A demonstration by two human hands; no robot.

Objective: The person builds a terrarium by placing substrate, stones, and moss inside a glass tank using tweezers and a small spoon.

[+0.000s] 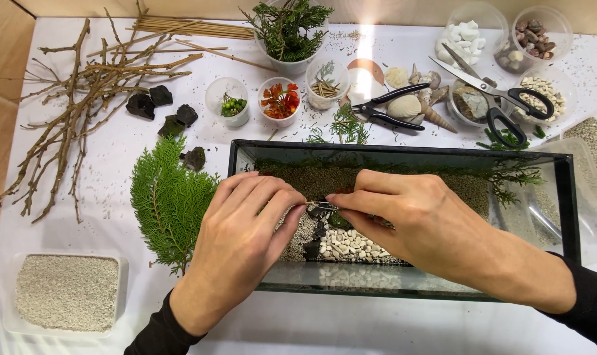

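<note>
A white bench (390, 329) strewn with grit filled the head view, with bare twigs (81, 112) at upper left, cups of pebbles (466, 33) and scissors (489, 92) at upper right, and a tub of pale sand (67, 292) at lower left. At centre stood a glass tank (403, 152) floored with brown soil and white stones (347, 246), where the right hand (430, 227) pinched thin tweezers (324, 206), fingers together on them, while the left hand (242, 246) steadied their tip with thumb and forefinger closed. The work looked like planting a small piece among the dark rocks (315, 230); the next move likely called for a slow, careful release.
</note>
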